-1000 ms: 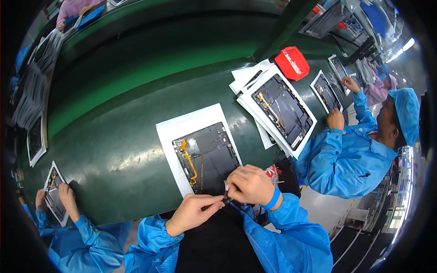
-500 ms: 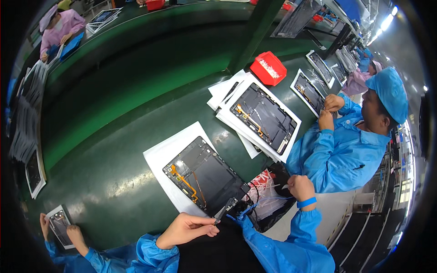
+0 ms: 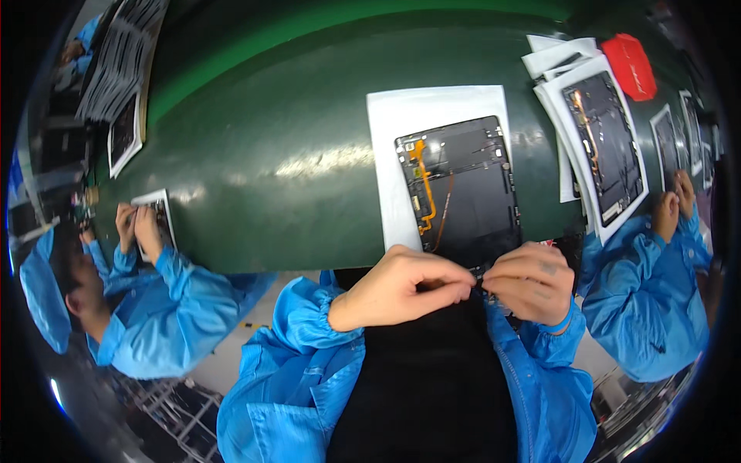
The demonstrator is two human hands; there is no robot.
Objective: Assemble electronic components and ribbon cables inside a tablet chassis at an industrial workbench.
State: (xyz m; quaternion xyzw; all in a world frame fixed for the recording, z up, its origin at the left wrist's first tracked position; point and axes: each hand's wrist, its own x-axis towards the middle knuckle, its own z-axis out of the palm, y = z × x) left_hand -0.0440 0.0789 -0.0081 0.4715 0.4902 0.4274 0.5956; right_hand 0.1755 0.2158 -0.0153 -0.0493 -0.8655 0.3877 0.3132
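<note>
My left hand [image 3: 409,285] is closed in a pinch on a small dark part [image 3: 478,282], mostly hidden by the fingertips. My right hand [image 3: 534,282] meets it there, its fingers pressed together; what they grip, if anything, is hidden. Both hands are at the near edge of a black tablet back housing [image 3: 475,197], covering its near end. An orange flex cable [image 3: 426,193] runs along the left of the housing, with a thin copper-coloured wire beside it. Under the housing lies a white sheet [image 3: 390,154], showing at left and far side. A blue strap circles my right wrist.
To the right rises a stack of white sheets and tablet housings [image 3: 610,147], with a red bin [image 3: 629,68] behind it. Co-workers in blue [image 3: 166,324] sit close on both sides. A stack of housings [image 3: 123,58] stands far left on the green bench [image 3: 270,170].
My right hand has come from over the bin at the right, where it pinched something whitish, to meet my left fingertips. The view has turned, so the bench appears straighter.
</note>
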